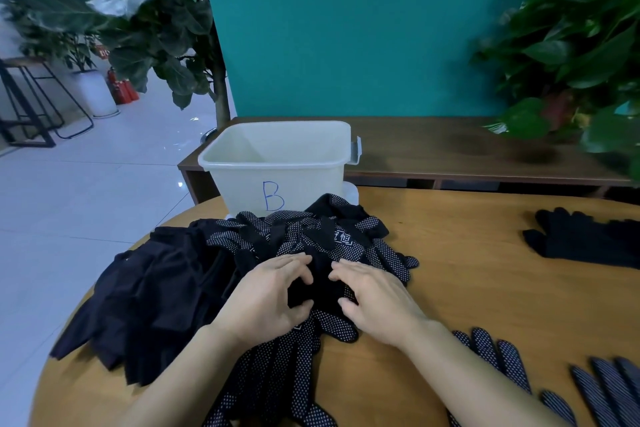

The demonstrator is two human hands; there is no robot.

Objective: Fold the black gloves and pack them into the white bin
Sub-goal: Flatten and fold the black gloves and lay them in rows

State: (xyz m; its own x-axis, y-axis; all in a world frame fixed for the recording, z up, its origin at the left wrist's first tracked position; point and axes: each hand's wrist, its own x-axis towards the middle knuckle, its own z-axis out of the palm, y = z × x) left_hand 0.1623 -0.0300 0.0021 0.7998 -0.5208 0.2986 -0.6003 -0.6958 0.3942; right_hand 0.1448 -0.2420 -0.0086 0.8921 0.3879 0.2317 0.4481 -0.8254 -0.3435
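Both bare forearms reach in from the bottom edge and converge over the middle of a heap of black gloves [294, 253] on a round wooden table [467, 270]. The left hand [268, 298] lies palm down, its fingers curled and its thumb tucked underneath, pinching a plain black fold of fabric [320, 282] at the centre of the heap. The right hand [375, 302] mirrors it from the other side, fingers bent onto the same dark fold and thumb pressed in against its near edge. The gloves are knit, many covered in small white grip dots, and lie tangled and overlapping; one near the top shows a printed white label. To the left of the heap a second mass of plain dark cloth [145, 298] spreads toward the table's edge. Just behind the heap stands the white bin [277, 152], open-topped, marked with a blue letter B on its near wall, and no gloves show inside it. A separate plain black glove [581, 236] lies flat well apart at the right side of the table, and several dotted gloves [495, 354] lie fingers-up near the right forearm. A dark wooden bench, a teal wall and leafy plants stand behind.
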